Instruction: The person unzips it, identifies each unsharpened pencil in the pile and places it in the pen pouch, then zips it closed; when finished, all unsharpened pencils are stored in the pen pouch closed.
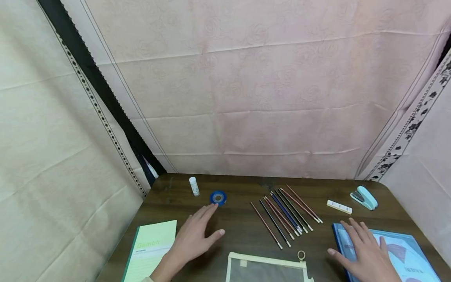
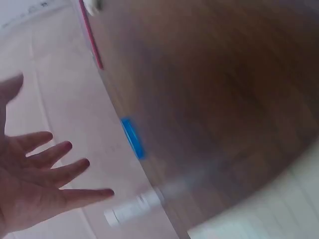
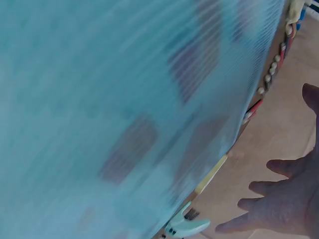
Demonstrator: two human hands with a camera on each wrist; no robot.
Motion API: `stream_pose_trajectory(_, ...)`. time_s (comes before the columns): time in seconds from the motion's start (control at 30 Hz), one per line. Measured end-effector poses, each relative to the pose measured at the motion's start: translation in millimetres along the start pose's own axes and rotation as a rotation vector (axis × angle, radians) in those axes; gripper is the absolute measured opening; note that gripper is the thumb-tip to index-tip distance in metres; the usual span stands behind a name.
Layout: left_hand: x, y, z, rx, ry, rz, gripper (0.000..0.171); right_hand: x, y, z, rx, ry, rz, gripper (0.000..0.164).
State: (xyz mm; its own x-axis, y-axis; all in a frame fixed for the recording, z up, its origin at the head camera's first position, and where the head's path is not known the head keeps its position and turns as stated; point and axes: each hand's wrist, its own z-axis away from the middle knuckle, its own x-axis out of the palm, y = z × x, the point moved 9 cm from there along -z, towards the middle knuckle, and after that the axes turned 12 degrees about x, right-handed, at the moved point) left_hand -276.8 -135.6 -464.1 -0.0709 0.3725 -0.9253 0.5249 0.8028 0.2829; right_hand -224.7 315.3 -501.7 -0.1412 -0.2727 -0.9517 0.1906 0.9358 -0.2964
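My left hand (image 1: 195,239) hovers over the table with fingers spread and nothing in it. Its fingertips are nearest a roll of blue tape (image 1: 213,198); in the left wrist view, that tape (image 2: 131,138) appears apart from the hand. A white glue stick (image 1: 194,187) stands behind it, and a pale green notebook (image 1: 151,243) lies beside the wrist. On the other side, my right hand (image 1: 368,254) is spread above a light blue book or folder (image 1: 410,250). In the right wrist view the fingers look straight and hold nothing; the blue cover (image 3: 99,89) fills most of that view.
Several pencils (image 1: 266,226) lie slanted mid-table. A zippered mesh pouch (image 1: 267,270) with a ring pull lies at the front. Toward the back right are a small white block (image 1: 339,206) and a mint stapler (image 1: 368,197). Pale cloth (image 1: 264,98) hangs behind the table.
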Motion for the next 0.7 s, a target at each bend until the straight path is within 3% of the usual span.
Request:
stream_pose_trajectory(0.13,5.4,30.4,-12.6,0.077,-0.005,0.185,0.064,-1,-22,8,-0.069,0.009,-0.042,0.095)
stream_pose_trajectory(0.3,24.1,73.8,-30.0,0.213,-0.070,0.363,0.045,2,-42,18,-0.119,-0.010,-0.073,0.076)
stream_pose_trajectory(0.43,45.3,102.8,-37.8,0.294,-0.171,0.472,0.038,16,-48,19,-0.065,-0.147,-0.055,0.076)
stream_pose_trajectory(0.6,68.4,132.3,-47.2,0.387,-0.255,0.502,0.037,39,-55,20,0.000,-0.360,-0.110,0.071)
stream_pose_trajectory(0.7,78.2,148.8,-56.0,0.441,-0.281,0.443,0.032,47,-62,22,0.027,-0.422,-0.151,0.064)
